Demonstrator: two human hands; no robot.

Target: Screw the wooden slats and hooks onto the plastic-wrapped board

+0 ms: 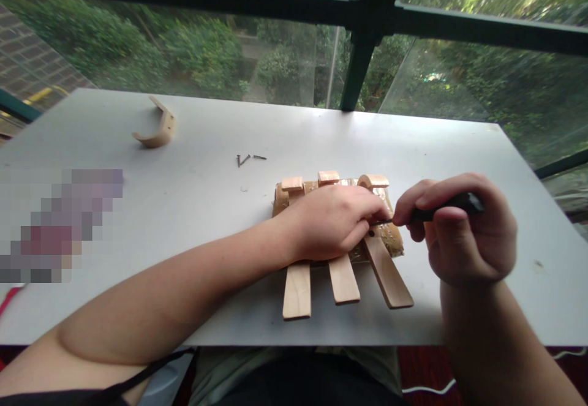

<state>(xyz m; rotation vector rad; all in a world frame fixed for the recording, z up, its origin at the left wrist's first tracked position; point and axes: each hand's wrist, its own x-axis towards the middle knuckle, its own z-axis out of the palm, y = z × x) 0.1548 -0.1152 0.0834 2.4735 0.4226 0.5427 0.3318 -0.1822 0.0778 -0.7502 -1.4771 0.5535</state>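
Note:
My right hand (473,234) is wrapped round the black handle of a screwdriver (468,203), whose thin shaft points left. The fingers of my left hand (337,219) pinch together close to the screwdriver's tip; what is between them is hidden. Beneath them lies a brown block wrapped in clear tape (395,237). Three pale wooden hooks lie across this block: a left hook (297,293), a middle hook (344,280) and a right hook (390,274). The tip is over the right hook, near a dark hole in it. My left hand covers the middles of the other two.
Several loose screws (260,158) lie on the white table (197,198) beyond the block. Another curved wooden hook (166,127) rests at the far left. A blurred-out patch (68,228) hides something at the left. Windows with a dark frame (358,69) stand behind the table.

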